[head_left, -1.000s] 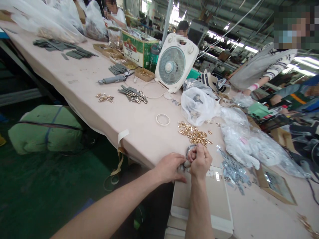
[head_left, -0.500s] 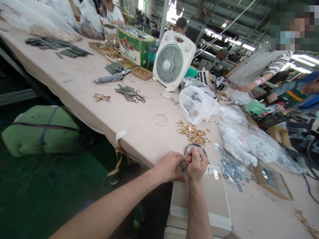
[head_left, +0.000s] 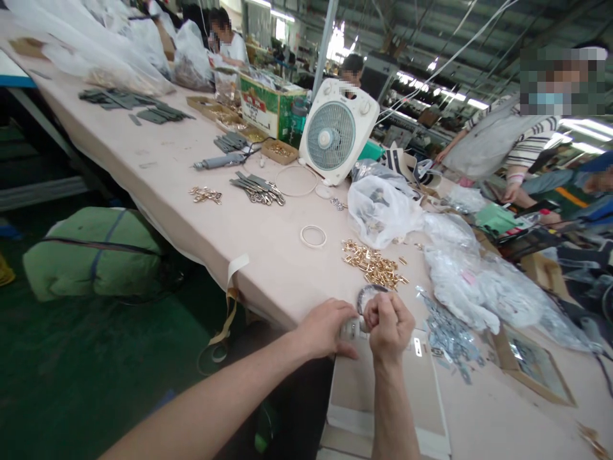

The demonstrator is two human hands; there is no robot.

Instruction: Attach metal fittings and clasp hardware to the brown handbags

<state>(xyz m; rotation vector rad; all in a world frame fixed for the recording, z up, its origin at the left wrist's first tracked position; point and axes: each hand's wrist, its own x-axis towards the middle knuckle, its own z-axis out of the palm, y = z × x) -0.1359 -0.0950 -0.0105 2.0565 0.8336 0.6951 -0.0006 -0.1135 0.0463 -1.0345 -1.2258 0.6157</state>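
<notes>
My left hand (head_left: pixel 325 329) and my right hand (head_left: pixel 389 326) meet at the near edge of the long table (head_left: pixel 191 191), both closed on a small pale metal part (head_left: pixel 351 328) held between them. Just behind my fingers lies a round roll of tape (head_left: pixel 371 295). A heap of small gold fittings (head_left: pixel 373 263) sits a little further back. Silver metal pieces (head_left: pixel 447 332) lie spread to the right of my right hand. Under my hands is a flat beige box (head_left: pixel 387 390).
A white fan (head_left: pixel 332 131) stands mid-table, with clear plastic bags (head_left: pixel 383 207) beside it. A white ring (head_left: pixel 313 236), grey straps with clips (head_left: pixel 256 187) and a grey tool (head_left: pixel 218 161) lie further back. Other people work at the right and far end. A green bundle (head_left: pixel 90 252) sits on the floor.
My hands stay together on the small part, with the fingers shifting slightly. The view has tilted a little, so the table scene sits lower in the picture.
</notes>
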